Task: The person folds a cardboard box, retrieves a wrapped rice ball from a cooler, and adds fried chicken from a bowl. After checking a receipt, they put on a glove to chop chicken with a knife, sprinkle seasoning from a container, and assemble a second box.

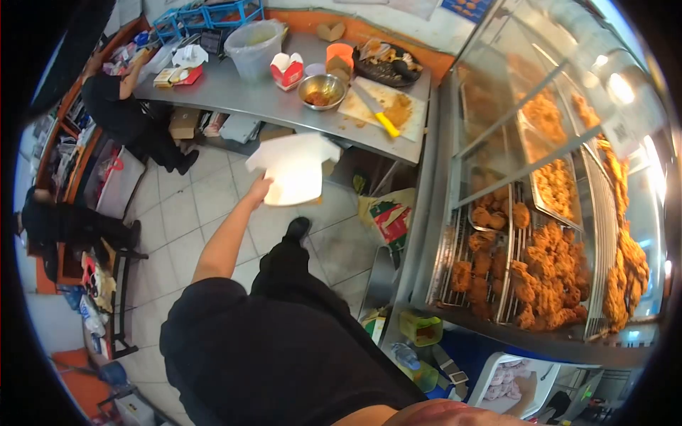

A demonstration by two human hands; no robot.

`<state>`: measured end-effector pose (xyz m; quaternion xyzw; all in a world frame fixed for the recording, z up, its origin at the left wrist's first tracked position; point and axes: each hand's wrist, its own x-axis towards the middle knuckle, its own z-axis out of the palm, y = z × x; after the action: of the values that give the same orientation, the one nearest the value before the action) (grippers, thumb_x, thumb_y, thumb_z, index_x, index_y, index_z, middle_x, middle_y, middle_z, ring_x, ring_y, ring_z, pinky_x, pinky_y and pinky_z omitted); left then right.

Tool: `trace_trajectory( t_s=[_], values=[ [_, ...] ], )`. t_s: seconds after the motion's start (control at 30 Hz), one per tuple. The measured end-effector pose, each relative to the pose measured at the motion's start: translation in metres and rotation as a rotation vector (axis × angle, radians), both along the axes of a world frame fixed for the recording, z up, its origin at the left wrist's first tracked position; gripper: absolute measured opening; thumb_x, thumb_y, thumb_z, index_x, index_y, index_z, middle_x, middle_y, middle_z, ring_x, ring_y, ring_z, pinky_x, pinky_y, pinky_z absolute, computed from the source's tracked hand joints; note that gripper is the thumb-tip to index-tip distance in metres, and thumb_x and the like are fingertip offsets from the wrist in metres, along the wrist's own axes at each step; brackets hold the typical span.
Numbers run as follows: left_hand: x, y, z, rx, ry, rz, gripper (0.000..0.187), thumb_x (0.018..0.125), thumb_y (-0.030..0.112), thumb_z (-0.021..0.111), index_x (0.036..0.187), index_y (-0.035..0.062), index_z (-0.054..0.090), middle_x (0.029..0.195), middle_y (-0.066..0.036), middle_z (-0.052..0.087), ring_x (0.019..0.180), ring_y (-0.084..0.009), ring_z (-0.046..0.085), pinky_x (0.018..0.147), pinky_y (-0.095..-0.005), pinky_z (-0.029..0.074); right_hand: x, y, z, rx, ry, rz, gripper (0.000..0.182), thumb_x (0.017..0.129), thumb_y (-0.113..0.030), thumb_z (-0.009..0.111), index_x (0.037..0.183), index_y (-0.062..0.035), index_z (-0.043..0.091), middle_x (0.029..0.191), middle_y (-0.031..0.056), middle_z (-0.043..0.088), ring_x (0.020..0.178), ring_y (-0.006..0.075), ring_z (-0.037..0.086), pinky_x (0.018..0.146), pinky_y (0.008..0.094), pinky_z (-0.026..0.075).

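Observation:
My left hand (263,188), its arm stretched forward, grips the near left edge of a flat white carton sheet (293,167). The sheet has flaps at its sides and is held above the tiled floor, before the metal counter (234,101). My right hand cannot be made out; some blurred skin shows at the bottom edge. Beyond the sheet, on the counter, are a metal bowl (322,92) with reddish food, a red and white box (286,71), and a yellow-handled knife (387,123) on a cutting board (412,125).
A glass display case (526,170) with fried chicken (550,273) stands at right. Two other people in dark clothes are at left, one by the counter (117,106), one lower (71,224). A clear bucket (254,53) and black tray (373,69) sit on the counter.

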<state>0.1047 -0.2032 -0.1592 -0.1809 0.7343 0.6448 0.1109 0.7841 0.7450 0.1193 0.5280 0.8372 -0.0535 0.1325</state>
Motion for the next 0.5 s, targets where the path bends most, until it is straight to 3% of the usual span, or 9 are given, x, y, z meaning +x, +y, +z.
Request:
trace_trajectory(
  t_s=[0.17,0.33,0.4,0.43,0.47,0.5],
  values=[
    [-0.095,0.006,0.027,0.089,-0.025,-0.011,0.055,0.099,0.021,0.056,0.150,0.0020,0.043,0.139,-0.016,0.060,0.123,-0.0251,0.060,0.103,-0.0371,0.047,-0.085,-0.198,0.090,-0.194,0.271,0.049,0.064,0.076,-0.018,0.076,0.131,0.0033,0.051,0.109,0.0132,0.064,0.098,0.0251,0.065,0.085,0.0389,0.054],
    [-0.177,-0.010,0.031,0.107,0.030,-0.109,0.050,0.098,0.020,0.057,0.144,0.0028,0.045,0.132,-0.015,0.062,0.118,-0.0244,0.060,0.102,-0.0365,0.046,-0.218,-0.426,0.112,-0.599,0.500,0.157,0.049,0.081,-0.007,0.069,0.126,0.0004,0.051,0.099,0.0077,0.062,0.089,0.0175,0.063,0.077,0.0330,0.054],
    [-0.211,-0.019,-0.006,0.007,0.148,-0.267,0.048,0.098,0.019,0.057,0.141,0.0036,0.043,0.129,-0.016,0.062,0.117,-0.0253,0.059,0.102,-0.0371,0.045,-0.317,-0.499,0.091,-0.842,0.597,0.230,0.044,0.084,-0.003,0.066,0.124,-0.0008,0.051,0.095,0.0056,0.062,0.085,0.0144,0.063,0.073,0.0307,0.055],
    [-0.220,-0.018,-0.002,0.008,0.089,-0.325,0.047,0.098,0.019,0.056,0.141,0.0035,0.044,0.127,-0.017,0.062,0.116,-0.0259,0.059,0.102,-0.0374,0.045,-0.382,-0.531,0.072,-0.931,0.631,0.261,0.041,0.085,-0.001,0.065,0.124,-0.0013,0.051,0.093,0.0045,0.061,0.084,0.0129,0.062,0.072,0.0295,0.055],
    [-0.228,-0.012,0.009,0.014,0.033,-0.377,0.046,0.098,0.019,0.056,0.140,0.0034,0.044,0.125,-0.017,0.063,0.115,-0.0264,0.059,0.101,-0.0377,0.045,-0.465,-0.558,0.048,-1.068,0.619,0.156,0.044,0.085,-0.004,0.071,0.125,-0.0024,0.052,0.099,0.0055,0.063,0.089,0.0143,0.064,0.076,0.0311,0.056],
    [-0.232,-0.009,0.022,0.014,0.038,-0.401,0.042,0.099,0.019,0.055,0.137,0.0032,0.047,0.120,-0.018,0.064,0.114,-0.0269,0.060,0.101,-0.0376,0.045,-0.557,-0.599,0.032,-0.834,0.543,0.389,0.054,0.082,-0.008,0.079,0.128,-0.0018,0.051,0.109,0.0094,0.064,0.100,0.0187,0.065,0.085,0.0347,0.056]
  ],
)
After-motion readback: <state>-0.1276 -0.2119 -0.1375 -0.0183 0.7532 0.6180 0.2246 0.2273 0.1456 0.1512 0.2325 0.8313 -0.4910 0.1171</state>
